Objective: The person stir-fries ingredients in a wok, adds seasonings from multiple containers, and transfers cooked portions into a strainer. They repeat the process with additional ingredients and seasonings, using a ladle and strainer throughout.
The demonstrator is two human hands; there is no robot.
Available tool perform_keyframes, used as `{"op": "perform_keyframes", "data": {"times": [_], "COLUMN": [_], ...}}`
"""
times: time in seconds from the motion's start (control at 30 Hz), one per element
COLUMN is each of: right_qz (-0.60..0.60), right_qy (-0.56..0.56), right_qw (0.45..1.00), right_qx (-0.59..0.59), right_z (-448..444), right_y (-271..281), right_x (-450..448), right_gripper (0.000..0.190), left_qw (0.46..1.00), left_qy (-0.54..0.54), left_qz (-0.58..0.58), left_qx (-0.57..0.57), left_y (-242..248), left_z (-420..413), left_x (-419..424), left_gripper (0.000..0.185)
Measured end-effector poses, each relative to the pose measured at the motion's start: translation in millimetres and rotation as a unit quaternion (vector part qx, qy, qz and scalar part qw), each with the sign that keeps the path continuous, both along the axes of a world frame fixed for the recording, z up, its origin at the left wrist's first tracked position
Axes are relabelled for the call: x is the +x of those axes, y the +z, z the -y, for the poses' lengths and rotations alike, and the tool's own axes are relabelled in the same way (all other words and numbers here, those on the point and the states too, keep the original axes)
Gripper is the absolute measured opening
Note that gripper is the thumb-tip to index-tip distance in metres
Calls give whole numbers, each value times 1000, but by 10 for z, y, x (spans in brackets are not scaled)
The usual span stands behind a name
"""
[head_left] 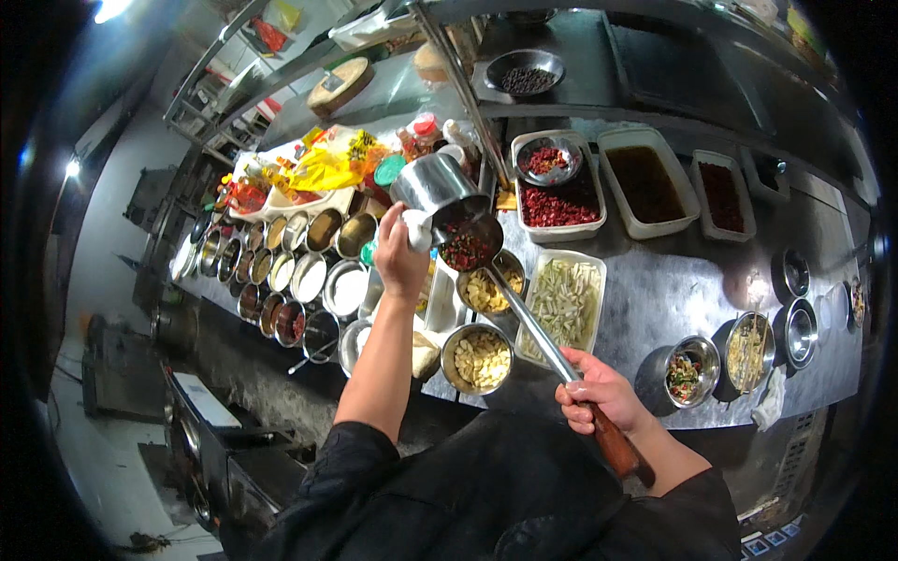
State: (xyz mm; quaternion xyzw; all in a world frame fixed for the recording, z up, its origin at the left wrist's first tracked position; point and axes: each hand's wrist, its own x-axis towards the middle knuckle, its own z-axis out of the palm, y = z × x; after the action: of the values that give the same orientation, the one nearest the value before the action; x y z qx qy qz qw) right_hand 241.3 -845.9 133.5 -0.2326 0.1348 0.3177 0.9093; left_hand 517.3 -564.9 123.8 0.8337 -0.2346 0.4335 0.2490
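Note:
With a white cloth [419, 230] at its fingers, my left hand [401, 259] grips a steel pot [431, 179] tipped over on its side. The pot's mouth faces down to the right, over the bowl of a long ladle [530, 319]. Chopped red and green pieces [464, 251] lie in the ladle bowl. My right hand [596, 393] is closed around the ladle's shaft, just above its wooden grip. Beneath the ladle bowl is a steel bowl of yellowish slices [484, 294], partly covered. Nearer me sits a steel bowl of peeled garlic cloves [483, 359].
A plastic tub of cut pale-green stalks [565, 301] stands right of the ladle. Behind it are tubs of dried red chillies [558, 207] and dark liquid [645, 186]. Several seasoning pots [309, 277] line the left. Small steel bowls [691, 372] stand right. A metal post [463, 91] rises behind.

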Motion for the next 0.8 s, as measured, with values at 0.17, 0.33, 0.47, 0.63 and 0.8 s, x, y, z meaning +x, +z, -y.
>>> {"op": "perform_keyframes", "data": {"times": [0.17, 0.33, 0.47, 0.63, 0.8], "right_qz": [-6, -9, -18, -14, -18], "right_qy": [0, 12, 7, -6, -46], "right_qw": [1000, 1000, 1000, 999, 995], "right_qx": [1, -1, -13, -49, -87], "right_z": [-32, -61, -63, 41, 242], "right_y": [-89, -146, -132, -162, -252], "right_x": [27, 46, 35, -49, -250], "right_gripper": [69, 69, 68, 67, 67], "left_qw": [1000, 999, 992, 825, 610], "left_qy": [9, 18, 36, 69, 34], "left_qz": [15, -24, -60, -299, -443], "left_qx": [-15, -13, -106, -475, -656], "left_y": [24, -79, -301, -742, -1070], "left_z": [-30, -55, -97, -131, 67], "left_x": [-4, -36, 4, 243, 506], "left_gripper": [21, 21, 31, 27, 15]}}
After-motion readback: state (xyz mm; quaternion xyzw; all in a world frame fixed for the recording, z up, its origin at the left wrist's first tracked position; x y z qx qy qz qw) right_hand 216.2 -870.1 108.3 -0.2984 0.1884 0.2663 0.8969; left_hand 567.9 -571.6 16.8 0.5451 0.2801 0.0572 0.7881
